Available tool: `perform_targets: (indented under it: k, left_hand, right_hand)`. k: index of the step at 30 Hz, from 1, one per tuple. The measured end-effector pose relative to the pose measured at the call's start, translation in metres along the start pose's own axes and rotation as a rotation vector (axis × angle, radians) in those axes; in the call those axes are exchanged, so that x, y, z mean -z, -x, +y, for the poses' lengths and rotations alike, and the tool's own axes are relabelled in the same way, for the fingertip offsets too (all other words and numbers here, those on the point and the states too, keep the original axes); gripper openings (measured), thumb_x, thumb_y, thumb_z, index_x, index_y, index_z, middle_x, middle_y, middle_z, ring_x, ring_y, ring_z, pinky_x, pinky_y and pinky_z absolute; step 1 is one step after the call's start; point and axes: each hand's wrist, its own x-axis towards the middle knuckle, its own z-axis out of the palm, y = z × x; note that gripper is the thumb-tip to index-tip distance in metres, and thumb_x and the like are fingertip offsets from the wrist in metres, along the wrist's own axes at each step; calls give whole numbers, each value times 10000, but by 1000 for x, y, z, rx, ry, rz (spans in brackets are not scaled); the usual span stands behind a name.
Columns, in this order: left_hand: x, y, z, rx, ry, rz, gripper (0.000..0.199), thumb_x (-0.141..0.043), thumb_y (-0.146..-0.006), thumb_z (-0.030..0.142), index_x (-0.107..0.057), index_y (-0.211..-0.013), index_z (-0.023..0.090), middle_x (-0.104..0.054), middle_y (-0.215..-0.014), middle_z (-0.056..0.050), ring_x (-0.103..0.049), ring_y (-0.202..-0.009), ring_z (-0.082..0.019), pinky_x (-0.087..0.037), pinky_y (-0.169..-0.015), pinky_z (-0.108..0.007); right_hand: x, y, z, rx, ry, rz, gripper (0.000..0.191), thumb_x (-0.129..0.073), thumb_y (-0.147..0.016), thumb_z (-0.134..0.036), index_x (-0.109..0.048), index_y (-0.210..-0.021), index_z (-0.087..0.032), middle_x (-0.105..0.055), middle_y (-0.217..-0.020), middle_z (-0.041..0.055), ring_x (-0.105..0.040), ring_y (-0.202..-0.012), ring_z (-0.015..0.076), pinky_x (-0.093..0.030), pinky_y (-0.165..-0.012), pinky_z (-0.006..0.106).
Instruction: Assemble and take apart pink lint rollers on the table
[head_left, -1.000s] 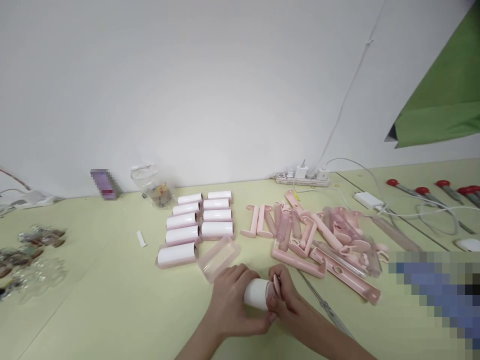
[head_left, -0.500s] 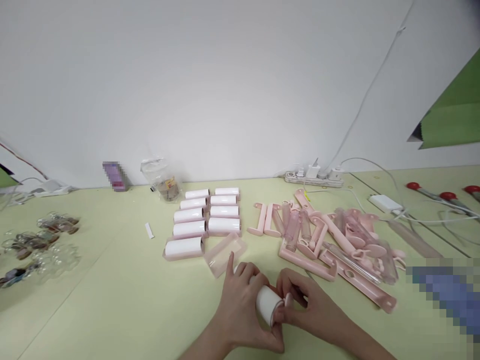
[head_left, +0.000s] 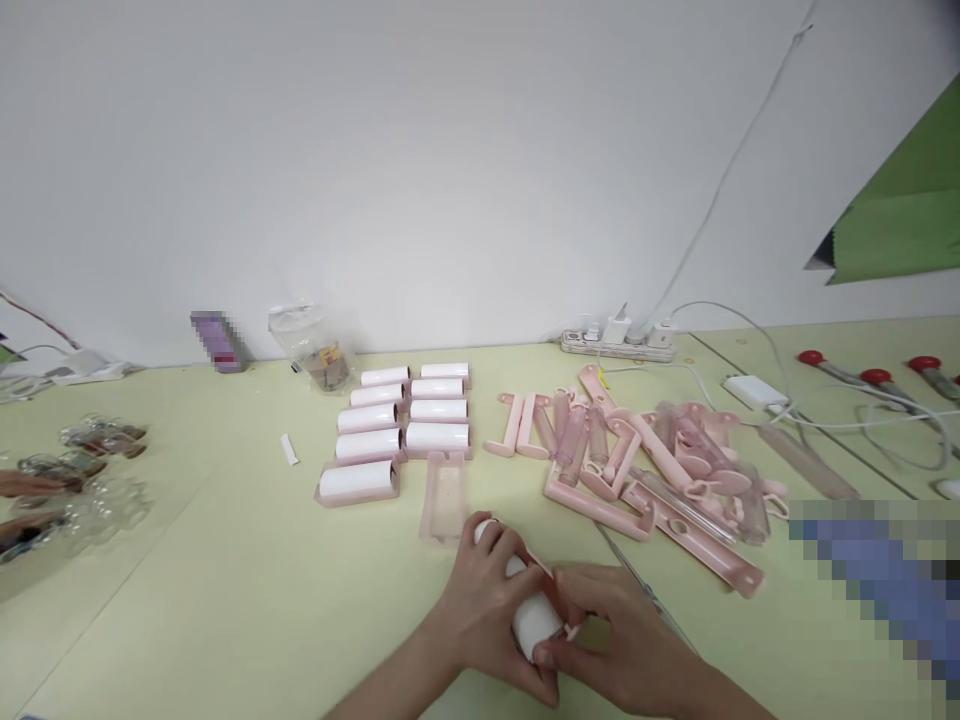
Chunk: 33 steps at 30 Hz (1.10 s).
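Observation:
My left hand [head_left: 491,610] is wrapped over a white lint roller [head_left: 536,622] just above the table, near its front. At the roller's near right end, my right hand [head_left: 611,630] pinches a small pink part that its fingers mostly hide. Just beyond my left hand lies a translucent pink tray-shaped cover [head_left: 444,500] with nothing in it. Left of that, white rolls [head_left: 358,482] lie in two columns in similar pink covers. A pile of pink handle pieces [head_left: 675,470] and clear pink tubes [head_left: 576,445] spreads to the right.
A power strip [head_left: 619,345] with chargers and white cables stands along the wall. A plastic bag [head_left: 322,355] sits at the back left. Clear plastic items [head_left: 105,515] lie far left, beside a person's fingers [head_left: 28,484]. Red-ended tools [head_left: 874,377] lie far right. A thin metal rod [head_left: 645,585] lies beyond my right hand.
The empty pink cover by my left hand has turned to point straight away from me. My left index finger has come down onto the roller. Another person's fingers appear at far left.

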Motion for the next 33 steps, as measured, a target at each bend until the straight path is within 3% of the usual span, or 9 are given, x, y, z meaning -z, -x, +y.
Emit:
perform_targets:
  k: [9, 12, 14, 16, 19, 23, 25, 29, 33]
  left_hand:
    - [-3, -2, 4, 89, 30, 108, 415, -644, -358, 375, -602, -738, 213, -451, -732, -36, -429, -736, -227, -314, -785, -421]
    - [-1, -2, 5, 96, 50, 96, 423, -653, -358, 364, -599, -748, 207, -454, -725, -35, -435, -742, -233, -327, -784, -425]
    - [0, -2, 6, 72, 77, 46, 494, -688, -337, 384, -598, -784, 194, -478, -747, -47, -444, -759, -245, -327, -801, -440]
    - [0, -1, 5, 59, 117, 5, 612, -726, -330, 434, -584, -868, 178, -506, -812, -71, -456, -804, -267, -332, -814, -454]
    - [-2, 3, 0, 84, 212, 49, 643, -722, -487, 434, -503, -1034, 177, -515, -967, -111, -451, -955, -291, -374, -809, -424]
    - [-5, 7, -6, 139, 295, 151, 575, -674, -638, 353, -416, -1127, 195, -512, -1086, -119, -401, -1108, -287, -371, -868, -410]
    - [-8, 8, -6, 189, 314, 115, 592, -685, -628, 358, -417, -1132, 203, -543, -1072, -103, -461, -1051, -290, -375, -864, -418]
    - [-14, 9, 3, 358, 403, -26, 598, -630, -679, 351, -360, -1183, 176, -598, -972, -91, -579, -832, -267, -454, -685, -365]
    - [2, 7, 5, 214, 293, 80, 812, -725, -527, 397, -332, -1201, 171, -527, -1100, -120, -517, -968, -294, -431, -804, -395]
  right_hand:
    - [-1, 4, 3, 162, 222, 52, 293, -467, -809, -363, -382, -572, -212, -548, -550, -4, -483, -521, 135, -303, -489, 259]
    - [2, 6, 6, 84, 159, 106, 152, -516, -775, -346, -430, -736, -228, -548, -625, -11, -466, -471, 119, -314, -449, 248]
    - [7, 6, 9, 7, 51, 194, 192, -540, -751, -334, -424, -867, -234, -527, -726, -3, -433, -450, 103, -339, -423, 240]
    - [15, 5, 11, -19, -53, 211, 246, -532, -753, -325, -423, -956, -238, -510, -846, 27, -494, -570, 132, -425, -518, 263]
    - [24, 5, 13, -23, -249, 50, 317, -487, -795, -327, -421, -1099, -265, -491, -1069, 62, -501, -971, 223, -434, -807, 352]
    - [13, 6, 9, -77, -462, -36, 718, -647, -676, -342, -269, -1285, -294, -383, -1290, 77, -378, -1166, 292, -374, -921, 425]
    - [-1, 5, 5, -111, -535, 38, 800, -709, -602, -326, -277, -1274, -296, -393, -1280, 83, -387, -1159, 301, -387, -915, 421]
    - [-30, 2, 1, -280, -698, 165, 678, -662, -635, -337, -316, -1216, -287, -507, -1109, 86, -554, -924, 250, -502, -726, 352]
    - [-37, -1, 16, -382, -655, 390, 489, -647, -626, -398, -452, -1040, -224, -602, -903, 68, -575, -836, 248, -482, -742, 388]
